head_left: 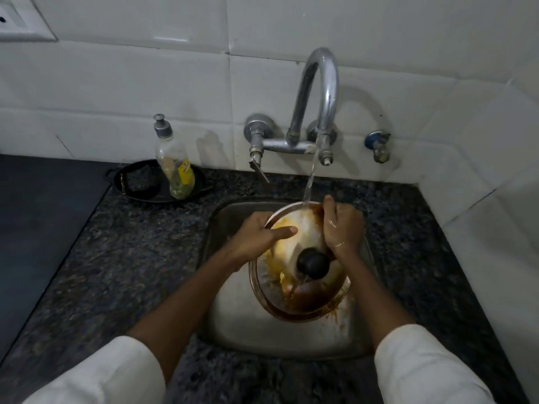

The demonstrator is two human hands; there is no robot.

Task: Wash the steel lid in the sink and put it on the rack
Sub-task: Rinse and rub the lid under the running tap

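The steel lid (294,290) with a black knob (313,263) is tilted over the steel sink (233,322). Yellow and brown food residue smears its surface. Water runs from the chrome tap (320,91) onto the lid's far edge. My left hand (259,236) grips the lid's upper left rim, thumb lying across the top. My right hand (342,225) is wet and closed against the lid's upper right edge. No rack is in view.
A dish soap bottle (175,167) stands in a black pan (159,182) on the dark granite counter (131,258) left of the tap. A small valve (379,145) sits on the white tiled wall at right.
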